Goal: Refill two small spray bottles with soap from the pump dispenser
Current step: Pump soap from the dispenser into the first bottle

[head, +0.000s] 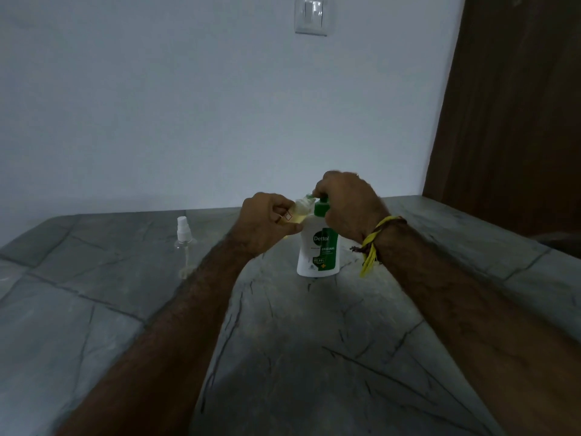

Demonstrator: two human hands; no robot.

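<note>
- Right now the left hand [267, 225] pinches a small spray bottle [297, 212], tilted, with its open mouth up against the spout of the pump dispenser [319, 243]; the bottle's cap is off and not in sight.
- Over the green pump head, the right hand [345, 206] is curled, fingers pressing on its top; a yellow thread band [374, 243] sits at that wrist.
- By my reading, this is the filling step for one bottle: soap is being pumped into it.
- Next, the move calls for keeping the bottle's narrow mouth lined up under the spout while pressing, then capping it.
- Yellowish liquid shows inside the held bottle; how full it is I cannot tell.
- White with a green label, the dispenser stands upright on the grey stone table [314, 341], near the middle.
- Well to the left, a second spray bottle [184, 243] stands capped and clear, with only a little yellowish liquid at its bottom.
</note>
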